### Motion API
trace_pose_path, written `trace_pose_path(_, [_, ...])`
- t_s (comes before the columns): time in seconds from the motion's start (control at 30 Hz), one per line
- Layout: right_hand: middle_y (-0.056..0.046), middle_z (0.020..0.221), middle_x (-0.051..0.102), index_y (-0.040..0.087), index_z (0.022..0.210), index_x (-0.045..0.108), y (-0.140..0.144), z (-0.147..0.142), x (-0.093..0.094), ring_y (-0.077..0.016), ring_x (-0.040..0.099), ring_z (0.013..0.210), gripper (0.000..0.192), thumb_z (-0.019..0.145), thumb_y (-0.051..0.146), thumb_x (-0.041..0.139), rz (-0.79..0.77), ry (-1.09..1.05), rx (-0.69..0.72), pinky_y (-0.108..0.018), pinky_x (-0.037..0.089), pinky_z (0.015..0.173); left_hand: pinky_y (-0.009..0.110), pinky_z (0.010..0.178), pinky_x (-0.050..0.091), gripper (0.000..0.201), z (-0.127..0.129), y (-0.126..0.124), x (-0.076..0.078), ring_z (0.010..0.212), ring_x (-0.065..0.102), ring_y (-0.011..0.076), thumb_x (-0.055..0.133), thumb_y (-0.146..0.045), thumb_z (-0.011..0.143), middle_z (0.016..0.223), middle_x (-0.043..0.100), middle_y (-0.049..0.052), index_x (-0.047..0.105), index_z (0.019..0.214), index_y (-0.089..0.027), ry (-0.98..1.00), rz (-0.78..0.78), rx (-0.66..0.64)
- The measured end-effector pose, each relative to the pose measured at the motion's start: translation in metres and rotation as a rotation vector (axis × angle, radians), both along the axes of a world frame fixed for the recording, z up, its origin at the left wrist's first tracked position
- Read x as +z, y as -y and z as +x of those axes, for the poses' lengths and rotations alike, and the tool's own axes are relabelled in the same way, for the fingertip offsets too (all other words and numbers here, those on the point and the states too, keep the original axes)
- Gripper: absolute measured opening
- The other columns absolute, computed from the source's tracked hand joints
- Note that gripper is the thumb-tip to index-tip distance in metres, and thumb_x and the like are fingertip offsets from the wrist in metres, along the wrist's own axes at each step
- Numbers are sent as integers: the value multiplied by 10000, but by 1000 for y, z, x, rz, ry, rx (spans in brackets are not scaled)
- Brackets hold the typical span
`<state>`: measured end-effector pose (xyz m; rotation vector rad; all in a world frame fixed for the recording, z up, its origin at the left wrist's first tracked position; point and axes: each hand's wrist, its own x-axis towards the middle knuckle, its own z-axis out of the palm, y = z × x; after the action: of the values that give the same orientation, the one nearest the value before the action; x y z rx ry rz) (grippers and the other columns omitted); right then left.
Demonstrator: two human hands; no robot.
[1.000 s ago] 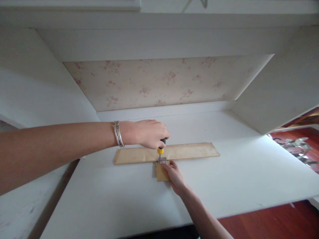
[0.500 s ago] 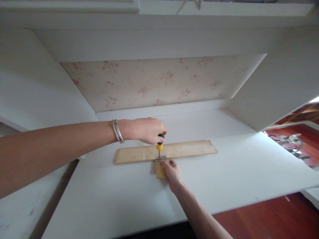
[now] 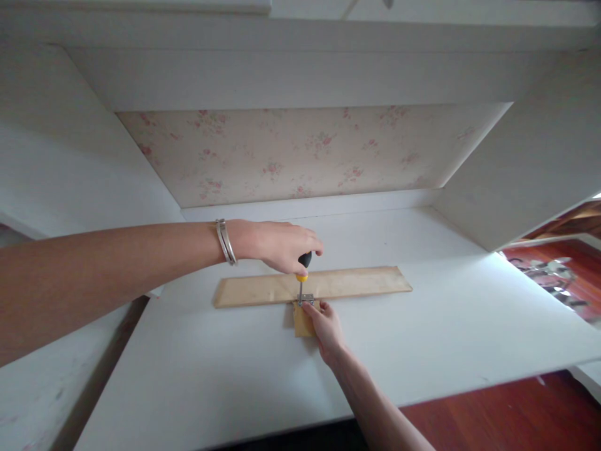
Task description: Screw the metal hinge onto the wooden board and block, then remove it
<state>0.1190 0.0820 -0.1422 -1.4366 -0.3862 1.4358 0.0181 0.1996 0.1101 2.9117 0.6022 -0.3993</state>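
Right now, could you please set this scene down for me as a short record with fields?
Setting: white shelf surface inside a white cabinet with a floral back panel
Left hand: left hand, bracelet on the wrist, gripping the screwdriver by its black and yellow handle, shaft pointing down
Right hand: right hand resting on the small wooden piece, fingertips by the metal bracket
Wood: long wooden strip lying flat, the small piece meeting it at the bracket
Floor: red-brown wood floor

white shelf board [image 3: 422, 351] | floral-papered back panel [image 3: 305, 150] | red wood floor [image 3: 507, 419] | white side wall [image 3: 530, 169]
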Motion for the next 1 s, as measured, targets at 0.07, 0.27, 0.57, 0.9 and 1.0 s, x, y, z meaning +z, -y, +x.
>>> trace_pose_path(0.07, [-69, 939, 688, 178, 982, 522, 0, 0, -1, -205, 656, 837, 414, 660, 373, 695, -6, 12, 3, -258, 507, 658, 259, 728, 397, 288, -1, -1, 0, 924, 564, 179, 577, -295, 777, 1097, 614, 31, 605, 1060, -252, -23, -20, -43])
trace_pose_path(0.27, [-64, 921, 685, 169, 972, 529, -1, -1, 2, -188, 653, 810, 396, 663, 362, 685, -21, 54, -10, -239, 497, 638, 311, 695, 406, 460, 0, -1, -1, 840, 583, 226, 428, -556, 834, 995, 639, 84, 572, 1139, -243, -78, 66, 171])
trace_pose_path(0.57, [-57, 878, 687, 174, 944, 545, 0, -2, 0, -183, 652, 751, 380, 661, 386, 684, -18, 82, -10, -228, 483, 579, 273, 700, 401, 239, -1, -6, 1, 861, 569, 184, 560, -255, 781, 1038, 623, 41, 624, 1012, -246, -37, 6, -19])
trace_pose_path(0.9, [-55, 866, 690, 163, 929, 564, -1, -3, 4, -176, 648, 734, 354, 662, 369, 670, -13, 59, -5, -233, 480, 584, 282, 717, 391, 294, -1, 1, 5, 890, 562, 193, 566, -318, 780, 1089, 602, 48, 611, 1063, -251, -53, -8, -6])
trace_pose_path(1.0, [-59, 886, 691, 165, 955, 554, -1, -2, 1, -185, 653, 755, 374, 668, 378, 666, -5, 56, 3, -240, 487, 597, 305, 702, 397, 313, -2, -1, 2, 856, 575, 217, 546, -371, 798, 1008, 633, 62, 603, 1085, -261, -59, 27, 76])
